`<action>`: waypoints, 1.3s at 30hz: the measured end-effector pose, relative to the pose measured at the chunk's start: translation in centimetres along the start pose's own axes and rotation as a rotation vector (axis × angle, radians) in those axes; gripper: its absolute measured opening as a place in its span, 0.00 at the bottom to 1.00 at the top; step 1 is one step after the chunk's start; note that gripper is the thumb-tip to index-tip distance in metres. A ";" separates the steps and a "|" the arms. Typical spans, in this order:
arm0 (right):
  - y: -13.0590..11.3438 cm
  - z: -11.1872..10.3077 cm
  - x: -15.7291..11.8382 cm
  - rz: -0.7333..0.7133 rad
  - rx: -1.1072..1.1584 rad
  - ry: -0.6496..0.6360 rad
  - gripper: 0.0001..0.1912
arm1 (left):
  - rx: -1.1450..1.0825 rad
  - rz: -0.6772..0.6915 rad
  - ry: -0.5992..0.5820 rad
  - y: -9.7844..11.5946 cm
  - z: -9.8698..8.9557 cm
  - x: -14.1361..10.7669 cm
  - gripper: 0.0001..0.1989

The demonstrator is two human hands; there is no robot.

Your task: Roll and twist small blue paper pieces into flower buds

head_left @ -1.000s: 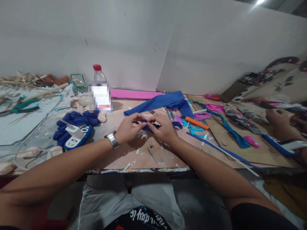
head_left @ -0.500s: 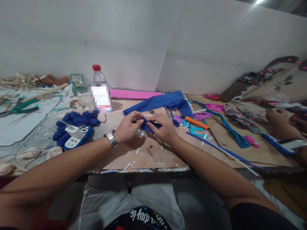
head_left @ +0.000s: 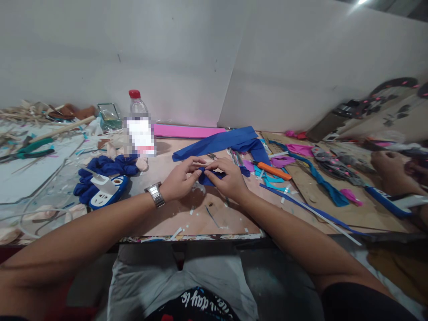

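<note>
Close together over the middle of the table, both hands pinch a small piece of dark blue fabric. My left hand, with a metal watch at its wrist, grips the left end between thumb and fingers. The right part of the fabric is in my right hand, thumb on the near side. Fingers hide some of the piece. Just behind the hands lies a long blue fabric strip, folded at its right end. An orange-handled cutter rests right of my right hand.
Left stand a bottle with a red cap, a white-and-blue power strip and bunched blue cloth. Green-handled pliers lie far left. A pink strip runs along the wall. Another person's hand is at far right.
Both hands stay nearly in place on the blue fabric. The left fingers and thumb have shifted slightly at its left end, and the small piece sits a touch further right.
</note>
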State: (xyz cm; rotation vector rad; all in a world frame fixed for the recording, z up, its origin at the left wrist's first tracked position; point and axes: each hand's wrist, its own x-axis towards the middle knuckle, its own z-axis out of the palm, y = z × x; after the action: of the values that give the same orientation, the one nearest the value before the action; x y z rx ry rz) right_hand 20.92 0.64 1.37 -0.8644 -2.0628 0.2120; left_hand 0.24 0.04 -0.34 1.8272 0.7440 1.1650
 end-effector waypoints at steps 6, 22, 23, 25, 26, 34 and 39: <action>0.0 0.0 0.0 -0.002 0.009 0.017 0.06 | 0.046 0.043 -0.020 -0.2 -0.1 0.1 0.16; 0.2 0.1 0.0 -0.093 -0.024 0.005 0.07 | 0.207 0.063 0.065 -0.1 -0.2 0.1 0.13; 0.2 0.1 0.0 -0.091 -0.020 0.001 0.08 | 0.194 0.056 0.083 -0.2 -0.2 0.1 0.12; 0.1 0.0 0.0 -0.079 -0.017 -0.003 0.11 | 0.172 0.025 0.105 -0.1 -0.2 0.1 0.12; 0.1 0.0 0.0 -0.069 -0.020 -0.001 0.12 | 0.165 0.009 0.116 -0.1 -0.2 0.2 0.11; 0.1 0.0 -0.1 -0.053 -0.043 0.035 0.05 | 0.180 0.003 0.107 0.2 -0.3 0.2 0.07; 0.1 0.0 -0.1 -0.037 -0.037 0.036 0.05 | 0.248 0.047 0.077 0.1 -0.5 0.1 0.08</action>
State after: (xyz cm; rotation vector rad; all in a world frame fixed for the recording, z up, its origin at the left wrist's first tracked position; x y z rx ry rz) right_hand 21.00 0.61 1.26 -0.8454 -2.0534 0.1379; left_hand -0.15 0.23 -0.08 2.0213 0.9280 1.2234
